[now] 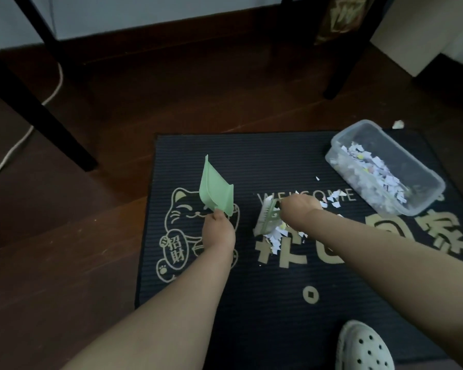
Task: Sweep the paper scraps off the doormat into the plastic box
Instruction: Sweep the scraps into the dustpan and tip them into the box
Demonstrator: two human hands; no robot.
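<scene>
Well, the person is bent over a dark doormat (251,161) that lies on the wooden floor (64,236), printed with a lucky cat, the word WELCOME and large gold characters. Their left hand (218,232) is curled round the handle of a pale green dustpan (215,188), thumb on top, holding it up off the mat with its mouth tipped upward and away from them, over the cat's face. Their right hand (300,206) grips a small green brush (267,217) with white bristles, which is down on the mat near the middle.

A heap of paper scraps (274,237), white with some coloured bits, lies on the mat right by the brush and under the right wrist, with more scattered just past the hand over the end of WELCOME. One stray piece lies further out toward the plastic box (417,204). That clear box sits at the far right corner of the mat, well apart from the dustpan, and already has a layer of scraps in it.

A white holed shoe (364,345) stands on the near edge of the mat. Black furniture legs (51,124) stand on the floor to the left, with a pale cable (16,145) trailing past them
</scene>
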